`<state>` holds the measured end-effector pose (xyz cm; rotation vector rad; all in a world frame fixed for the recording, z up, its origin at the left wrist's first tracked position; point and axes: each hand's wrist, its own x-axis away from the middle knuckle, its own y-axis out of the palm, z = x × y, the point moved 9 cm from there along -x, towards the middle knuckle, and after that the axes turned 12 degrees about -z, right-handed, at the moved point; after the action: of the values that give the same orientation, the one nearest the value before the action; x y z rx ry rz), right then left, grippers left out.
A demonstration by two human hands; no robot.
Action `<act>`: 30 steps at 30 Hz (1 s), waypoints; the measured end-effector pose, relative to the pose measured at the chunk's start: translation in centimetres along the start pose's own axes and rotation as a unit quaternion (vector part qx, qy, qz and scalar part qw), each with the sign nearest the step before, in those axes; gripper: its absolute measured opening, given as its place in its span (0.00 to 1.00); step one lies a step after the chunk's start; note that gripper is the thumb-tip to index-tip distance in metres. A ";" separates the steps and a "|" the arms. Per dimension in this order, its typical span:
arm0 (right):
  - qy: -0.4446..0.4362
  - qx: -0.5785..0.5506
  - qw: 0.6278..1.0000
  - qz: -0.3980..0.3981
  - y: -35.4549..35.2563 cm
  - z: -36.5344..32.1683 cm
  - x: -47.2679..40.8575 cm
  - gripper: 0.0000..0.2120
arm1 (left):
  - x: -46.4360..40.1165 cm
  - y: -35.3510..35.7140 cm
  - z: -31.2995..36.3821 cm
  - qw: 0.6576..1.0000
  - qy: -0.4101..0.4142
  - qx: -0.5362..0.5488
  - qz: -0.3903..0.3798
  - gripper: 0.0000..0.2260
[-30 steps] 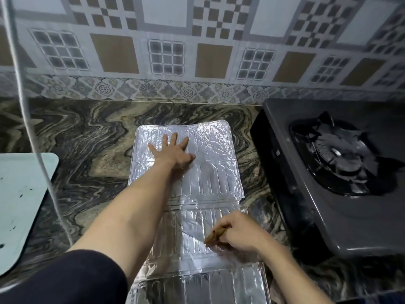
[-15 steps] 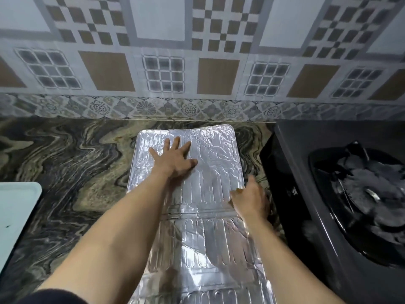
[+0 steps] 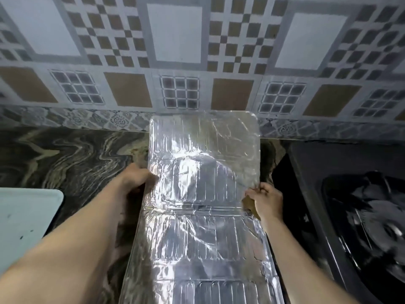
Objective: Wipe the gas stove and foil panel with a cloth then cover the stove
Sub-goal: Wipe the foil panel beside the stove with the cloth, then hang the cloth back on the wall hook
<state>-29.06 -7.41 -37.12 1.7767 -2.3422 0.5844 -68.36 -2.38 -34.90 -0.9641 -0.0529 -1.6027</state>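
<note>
Where half a second earlier the left hand (image 3: 137,178) lay flat with spread fingers on the far section of the foil (image 3: 203,194) and the right hand (image 3: 266,199) rested at its right edge, both hands have since moved to the sides of that section and tipped it up off the counter (image 3: 72,154). Its top edge now stands against the base of the tiled wall (image 3: 197,51), while the nearer sections lie flat toward the person, hinged at the crease between the hands. This suggests the wiping of this face is finished, or paused, and that the panel is being folded, turned or stood up, perhaps on its way to the stove (image 3: 350,205), which sits uncovered just to the right with its burner bare. The left hand grips the left edge, fingers curled round behind the sheet and thumb toward the front. The right hand pinches the right edge low down, and it also holds something brownish, probably the cloth (image 3: 248,202), though it is too small to tell for sure. Both forearms reach forward, well apart, one on each side of the panel. A pale board (image 3: 26,218) lies at the far left.
</note>
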 end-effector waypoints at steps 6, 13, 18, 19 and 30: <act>-0.073 0.012 0.996 0.047 1.2 -4.9 -3.9 0.08 | -1.4 0.8 -1.5 1.000 0.004 0.002 0.008 0.07; -0.108 0.083 0.989 0.062 4.1 -8.3 -9.1 0.20 | -2.7 -1.0 3.0 0.956 0.053 -0.101 0.270 0.12; -0.228 0.122 0.959 0.118 4.0 -9.5 -5.8 0.25 | -2.2 0.5 3.8 0.938 0.095 -0.103 0.317 0.23; -0.231 0.111 0.961 0.106 4.0 -9.4 -5.4 0.21 | -1.8 1.0 4.0 0.935 0.107 -0.117 0.318 0.23; -0.152 -0.054 0.986 -0.031 3.6 -10.7 -0.2 0.03 | 4.5 10.3 11.6 0.958 0.237 0.156 -0.034 0.10</act>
<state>-33.68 -2.26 -28.16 1.9997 -2.4392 0.1817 -53.22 -2.93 -29.37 -0.3253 -0.0066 -1.7862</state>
